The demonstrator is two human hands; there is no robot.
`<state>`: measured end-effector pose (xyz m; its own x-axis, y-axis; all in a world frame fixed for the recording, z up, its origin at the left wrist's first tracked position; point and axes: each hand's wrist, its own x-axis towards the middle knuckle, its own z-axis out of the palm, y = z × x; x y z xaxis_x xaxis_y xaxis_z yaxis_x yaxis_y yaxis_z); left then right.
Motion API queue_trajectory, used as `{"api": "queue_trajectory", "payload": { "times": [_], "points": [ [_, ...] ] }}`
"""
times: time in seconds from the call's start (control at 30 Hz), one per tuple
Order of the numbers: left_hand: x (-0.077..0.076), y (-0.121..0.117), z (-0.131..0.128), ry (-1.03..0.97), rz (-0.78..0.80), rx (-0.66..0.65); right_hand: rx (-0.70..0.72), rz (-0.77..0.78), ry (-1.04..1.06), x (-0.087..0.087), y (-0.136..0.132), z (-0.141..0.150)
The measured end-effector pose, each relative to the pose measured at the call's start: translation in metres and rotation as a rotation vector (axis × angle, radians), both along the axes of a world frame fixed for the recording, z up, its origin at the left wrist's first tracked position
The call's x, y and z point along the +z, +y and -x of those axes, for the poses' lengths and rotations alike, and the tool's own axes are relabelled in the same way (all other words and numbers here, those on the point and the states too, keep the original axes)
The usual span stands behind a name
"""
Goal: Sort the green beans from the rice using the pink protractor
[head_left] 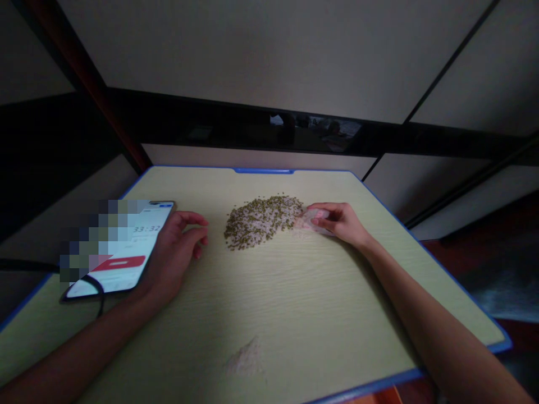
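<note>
A heap of small green and pale grains (261,219) lies on a light wooden table (295,314) with a blue rim. My right hand (340,223) rests at the heap's right edge, fingers curled around a small clear pinkish bag or wrapper (312,217). My left hand (177,249) lies on the table left of the heap, fingers loosely bent, holding nothing, its wrist beside a phone (122,249) whose lit screen reads 33:32.
A dark cable (95,286) runs from the phone's near end off the left side. A faint pale smear of powder or grains (246,359) sits near the table's front. Walls and dark frames stand behind the table.
</note>
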<state>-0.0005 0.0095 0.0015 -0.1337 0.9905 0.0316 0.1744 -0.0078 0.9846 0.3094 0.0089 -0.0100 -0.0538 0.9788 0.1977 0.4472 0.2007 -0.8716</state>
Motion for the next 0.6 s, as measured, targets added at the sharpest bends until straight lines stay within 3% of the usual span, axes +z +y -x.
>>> {"api": "queue_trajectory", "payload": {
  "times": [0.47, 0.6],
  "points": [
    [0.0008, -0.0004, 0.0006, 0.014, -0.015, -0.016, 0.002, 0.017, 0.013, 0.0030, -0.0009, -0.0008],
    [0.0048, -0.0057, 0.0018, -0.015, -0.140, -0.040, 0.005, 0.019, 0.005, 0.0031, -0.0008, -0.0013]
  ]
}}
